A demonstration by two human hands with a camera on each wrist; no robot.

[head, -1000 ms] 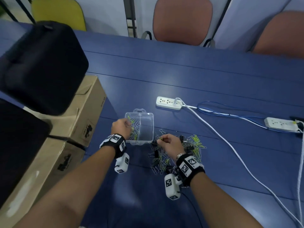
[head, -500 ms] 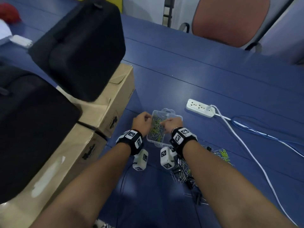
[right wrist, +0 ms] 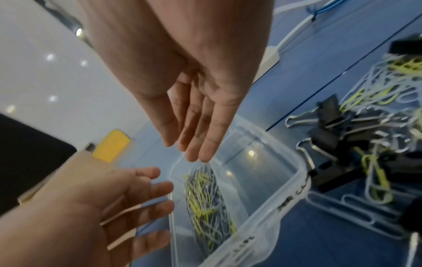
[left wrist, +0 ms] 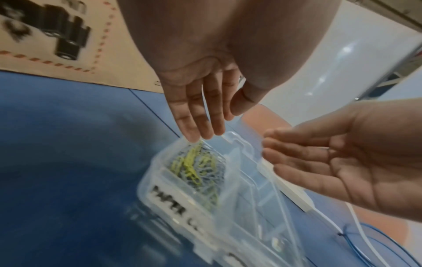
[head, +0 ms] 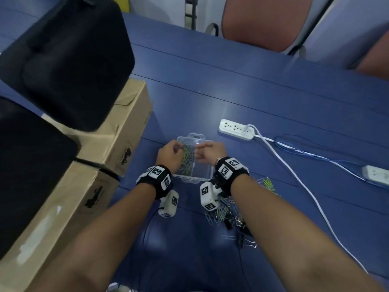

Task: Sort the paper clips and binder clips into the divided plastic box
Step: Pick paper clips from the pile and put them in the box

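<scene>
Table (head: 252,98): blue, carrying all items listed below.

Cardboard boxes (head: 117,133): two, at the left edge, with black cases (head: 67,55) stacked on top.

Power strip (head: 235,129): white, beyond the box, cable trailing right.

Divided plastic box (head: 195,178): clear, open, between both hands. Left compartment held yellow and pale paper clips (left wrist: 196,168); right compartment looked nearly bare. Front label partly legible, "PAPER"; the rest blurred.

Loose pile (head: 229,213): mixed paper clips and black binder clips (right wrist: 333,115), right of the box, largely hidden under the right forearm.

Left hand (left wrist: 200,108): fingers straight, relaxed, holding nothing, tips at the box's far left rim.

Right hand (right wrist: 194,122): fingers extended over the box, empty.

Step, by judgement: a drop of paper clips just finished. The next move called for returning to the pile and pinching out further clips by kind.
</scene>
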